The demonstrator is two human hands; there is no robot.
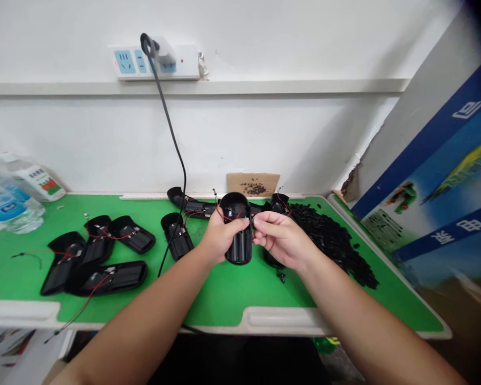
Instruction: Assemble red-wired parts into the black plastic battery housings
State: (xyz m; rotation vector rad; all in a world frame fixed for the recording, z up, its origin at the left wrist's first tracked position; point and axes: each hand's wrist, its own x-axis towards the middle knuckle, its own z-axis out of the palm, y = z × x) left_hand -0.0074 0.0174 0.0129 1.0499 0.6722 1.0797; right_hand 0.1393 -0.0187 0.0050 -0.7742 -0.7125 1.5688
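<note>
Near the middle of the green table, my left hand (221, 235) grips a black housing (239, 247) by its left side, the thumb lying across it. The housing is upright in view, its rounded cup at the top and ribbed part below, with a thin red wire across it. My right hand (276, 235) is at the housing's right edge, thumb and forefinger pinched together; what they hold, if anything, is too small to make out. Another black housing (178, 239) lies left of my left hand, and one more is partly hidden behind my right hand.
Several wired black housings (132, 235) lie at the left on the green table (208, 310). A heap of small black parts (328, 235) spreads at the right. Tiny pieces lie on cardboard (234, 183). Bottles (12, 206) stand back left; a black cable (170, 125) hangs from a power strip (188, 61).
</note>
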